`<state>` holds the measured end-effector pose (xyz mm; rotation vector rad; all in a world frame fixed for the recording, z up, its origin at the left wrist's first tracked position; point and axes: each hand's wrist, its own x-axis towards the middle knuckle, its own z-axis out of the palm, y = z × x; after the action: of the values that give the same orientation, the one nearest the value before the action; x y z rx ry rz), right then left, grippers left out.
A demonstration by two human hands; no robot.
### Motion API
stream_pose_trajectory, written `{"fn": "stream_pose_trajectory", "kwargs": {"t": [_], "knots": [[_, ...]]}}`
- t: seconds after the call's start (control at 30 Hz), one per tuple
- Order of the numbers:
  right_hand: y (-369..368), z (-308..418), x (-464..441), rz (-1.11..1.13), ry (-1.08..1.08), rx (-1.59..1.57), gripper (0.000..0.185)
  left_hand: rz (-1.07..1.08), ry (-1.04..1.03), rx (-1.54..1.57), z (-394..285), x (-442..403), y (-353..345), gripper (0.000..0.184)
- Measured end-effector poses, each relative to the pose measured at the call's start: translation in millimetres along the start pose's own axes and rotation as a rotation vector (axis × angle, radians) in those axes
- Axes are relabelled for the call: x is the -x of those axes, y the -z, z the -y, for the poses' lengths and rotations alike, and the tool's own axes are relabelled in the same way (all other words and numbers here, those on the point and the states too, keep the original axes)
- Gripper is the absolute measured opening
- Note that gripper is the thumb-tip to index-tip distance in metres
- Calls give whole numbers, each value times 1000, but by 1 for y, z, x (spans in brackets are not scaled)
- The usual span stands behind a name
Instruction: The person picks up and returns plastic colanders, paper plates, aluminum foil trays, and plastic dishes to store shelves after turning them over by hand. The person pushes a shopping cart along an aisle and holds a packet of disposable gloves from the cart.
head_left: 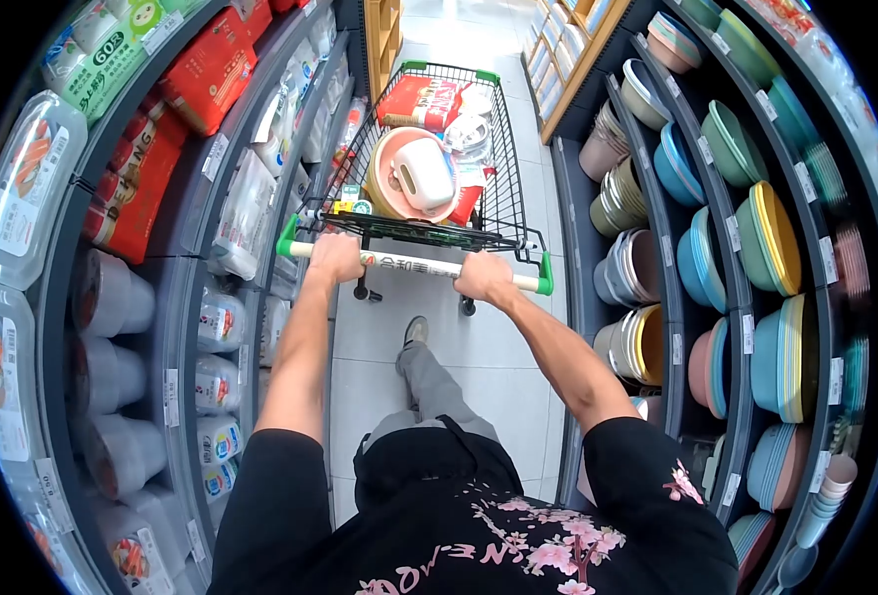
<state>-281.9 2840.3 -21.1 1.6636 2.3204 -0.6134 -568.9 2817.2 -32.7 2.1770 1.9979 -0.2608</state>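
Both my hands grip the white handlebar [414, 261] of a shopping cart [503, 149] with black wire sides and green corners. My left hand [337, 260] is wrapped round the bar near its left end. Toward the right end, my right hand [483, 276] is closed on the same bar. Inside the cart sits a pink basin [391, 151] with a white rounded box [425, 173] in it. Behind the basin lies a red and white package [419, 102]. Some clear-wrapped items [469, 137] rest at the cart's right side.
Shelves line both sides of a narrow tiled aisle [499, 372]. On the left are clear plastic containers [117, 372] and red packages [206, 74]. Stacked coloured basins [776, 238] and bins [629, 342] fill the right shelves. Wooden shelving [573, 59] stands farther ahead on the right.
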Motion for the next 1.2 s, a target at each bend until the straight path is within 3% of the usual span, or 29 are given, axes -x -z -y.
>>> {"fn": "stream_pose_trajectory", "kwargs": {"t": [0.67,1.2], "knots": [[-29,-60,48,-149,-13,96,27,-99,-110,83,-63,19,-15,19],[-53,-64,100,-186,-19,58,26,-137,-142,74,-78,54,-35,26]]}}
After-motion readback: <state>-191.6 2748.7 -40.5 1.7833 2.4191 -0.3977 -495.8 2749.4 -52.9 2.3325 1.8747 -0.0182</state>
